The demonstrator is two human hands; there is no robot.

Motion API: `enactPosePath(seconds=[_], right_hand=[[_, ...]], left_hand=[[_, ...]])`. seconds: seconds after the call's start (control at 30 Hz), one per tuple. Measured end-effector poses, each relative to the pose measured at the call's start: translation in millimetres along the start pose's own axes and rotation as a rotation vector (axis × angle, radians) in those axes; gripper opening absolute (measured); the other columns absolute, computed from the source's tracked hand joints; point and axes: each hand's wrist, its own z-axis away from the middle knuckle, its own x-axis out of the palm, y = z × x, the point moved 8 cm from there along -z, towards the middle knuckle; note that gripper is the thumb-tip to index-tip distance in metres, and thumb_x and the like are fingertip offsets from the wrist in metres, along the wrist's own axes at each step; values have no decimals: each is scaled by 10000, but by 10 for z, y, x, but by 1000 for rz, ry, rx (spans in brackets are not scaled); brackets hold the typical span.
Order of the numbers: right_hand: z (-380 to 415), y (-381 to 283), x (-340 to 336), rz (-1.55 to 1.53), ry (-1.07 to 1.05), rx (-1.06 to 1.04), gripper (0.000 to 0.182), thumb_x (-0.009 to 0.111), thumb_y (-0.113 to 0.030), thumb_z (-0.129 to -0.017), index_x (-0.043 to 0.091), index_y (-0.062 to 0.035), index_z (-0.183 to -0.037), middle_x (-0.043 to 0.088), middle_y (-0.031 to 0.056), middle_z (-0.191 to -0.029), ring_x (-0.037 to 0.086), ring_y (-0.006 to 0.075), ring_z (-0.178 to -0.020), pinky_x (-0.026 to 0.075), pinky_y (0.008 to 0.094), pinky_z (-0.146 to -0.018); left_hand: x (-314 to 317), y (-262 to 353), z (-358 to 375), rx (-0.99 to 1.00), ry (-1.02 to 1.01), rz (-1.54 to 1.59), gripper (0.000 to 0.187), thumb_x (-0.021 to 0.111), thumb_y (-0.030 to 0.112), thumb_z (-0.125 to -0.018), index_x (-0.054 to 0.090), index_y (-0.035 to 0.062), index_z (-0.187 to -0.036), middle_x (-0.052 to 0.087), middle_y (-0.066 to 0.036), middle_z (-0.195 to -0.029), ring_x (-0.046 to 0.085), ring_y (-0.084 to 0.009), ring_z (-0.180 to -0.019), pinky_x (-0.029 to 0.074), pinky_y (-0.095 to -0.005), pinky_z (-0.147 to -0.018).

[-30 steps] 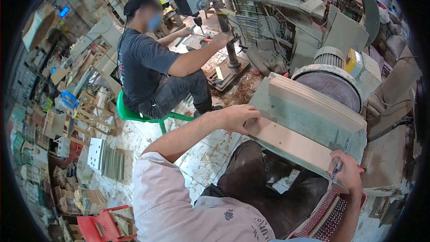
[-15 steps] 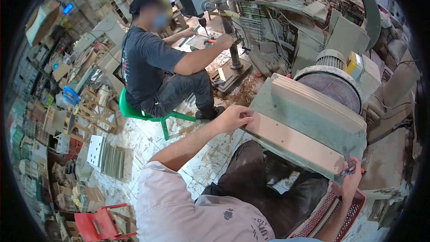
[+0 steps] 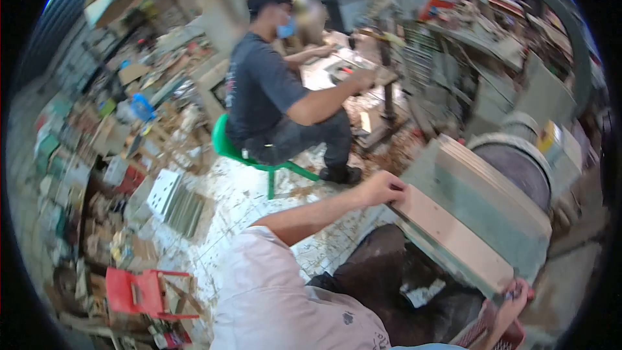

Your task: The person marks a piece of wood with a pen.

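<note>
A long, pale wooden board [image 3: 453,238] with small dark holes lies along the near edge of the machine's greenish table [image 3: 470,204]. My left hand [image 3: 382,189] pinches the board's far-left end between thumb and fingers. At the opposite end, my right hand [image 3: 513,303] is closed, its fingertips close against the board. Something small with a red part shows by those fingers, too blurred to name. Behind the board, a stack of similar boards [image 3: 489,172] stands beside the round sanding disc [image 3: 512,167].
A co-worker [image 3: 272,84] sits on a green stool [image 3: 223,139] at a drill press [image 3: 389,84]. A red chair [image 3: 139,291] and stacked panels [image 3: 175,201] stand on the littered floor at left. A red basket [image 3: 476,332] is below my right hand.
My view has swung left, so the scene sits farther right and is blurrier. My hands stay at the two ends of the board.
</note>
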Motion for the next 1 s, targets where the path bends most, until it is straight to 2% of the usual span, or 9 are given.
enactPosePath(seconds=[0.07, 0.17, 0.27, 0.37, 0.43, 0.5, 0.53, 0.67, 1.0], right_hand=[[-11, -83, 57, -100, 9, -159, 285, 474, 31, -803, 509, -28, -1079, 484, 8, -842, 493, 120, -782, 414, 245, -681], [137, -837, 338, -212, 1, 7, 188, 477, 44, -865, 551, 74, -1035, 620, 131, -882, 560, 166, -727, 474, 273, -642], [143, -863, 334, -147, 33, 19, 152, 471, 0, -849, 536, 68, -970, 449, 27, -802, 452, 128, -746, 401, 238, -651], [8, -417, 274, 88, -50, -48, 314, 509, -82, -896, 511, 86, -1161, 590, 203, -1041, 564, 211, -845, 478, 255, -666], [-80, 31, 147, 134, 89, 33, 210, 496, -28, -854, 517, -19, -1062, 488, 10, -846, 497, 124, -781, 420, 248, -693], [-75, 389, 173, -413, 27, -70, 228, 516, -166, -924, 535, -8, -1087, 530, 34, -930, 508, 138, -865, 430, 274, -791], [4, -78, 262, -142, 5, 37, 229, 502, -209, -965, 549, -1, -1048, 493, 10, -849, 486, 106, -782, 415, 252, -712], [155, -844, 232, 82, 159, -66, 312, 511, -243, -988, 552, -8, -1191, 627, 109, -1035, 615, 185, -978, 486, 311, -865], [-13, -956, 221, -253, 182, -62, 364, 437, -306, -1020, 569, -33, -1223, 574, 3, -812, 505, 76, -756, 425, 216, -714]], left_hand=[[8, -24, -11, 21, 1, 50, 345, 671, 191, -820, 657, -10, -1100, 705, -120, -865, 618, -115, -771, 500, -282, -711], [-48, 4, 29, -19, 6, 50, 346, 656, 171, -819, 652, -12, -1113, 706, -124, -891, 628, -129, -786, 503, -288, -724], [-109, -56, 20, -42, 36, 7, 358, 656, 167, -820, 644, -27, -1120, 702, -122, -919, 625, -132, -798, 502, -283, -736], [-179, -77, 47, -39, 40, 68, 375, 671, 181, -824, 640, -41, -1124, 696, -122, -928, 619, -131, -800, 501, -281, -745], [-188, -92, 60, -95, 5, 63, 386, 685, 197, -824, 638, -57, -1111, 689, -123, -926, 618, -142, -810, 500, -283, -760], [-182, -134, 25, -1, 51, 51, 459, 702, 196, -825, 561, -27, -1201, 659, -92, -927, 609, -143, -835, 499, -301, -756], [-208, -84, 61, 76, 146, -23, 517, 710, 193, -825, 507, -1, -1259, 641, -98, -952, 605, -148, -854, 504, -304, -757], [-127, 608, 147, 322, 335, -333, 420, 746, 142, -763, 581, 36, -1135, 563, -147, -1141, 581, -302, -990, 474, -362, -844], [1431, 1784, -69, 555, -130, -312, 353, 736, 143, -780, 602, 72, -1099, 548, -129, -1184, 547, -322, -1102, 442, -424, -942]])
